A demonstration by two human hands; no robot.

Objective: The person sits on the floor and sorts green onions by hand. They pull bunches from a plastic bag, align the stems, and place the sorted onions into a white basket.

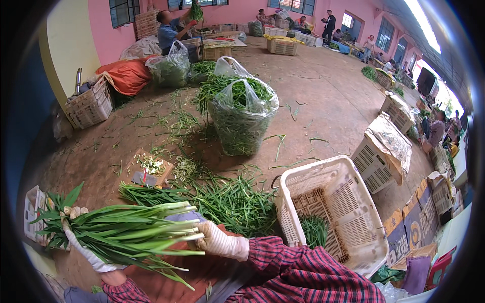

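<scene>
A bundle of long green leafy stalks with pale cut ends lies across in front of me. My left hand, in a white glove, grips its leafy end at the left. At the pale ends is my right hand, in a soiled white glove; the stalks partly hide its fingers, and whether it grips them is unclear. Beyond the bundle, more green stalks are heaped on the floor. Near them a wooden board bears chopped pale pieces and a flat metal blade.
A white plastic crate with some greens inside stands at right, beside a covered crate. A clear bag of greens stands ahead. Another crate is at far left. A person in blue sits farther off, with others behind.
</scene>
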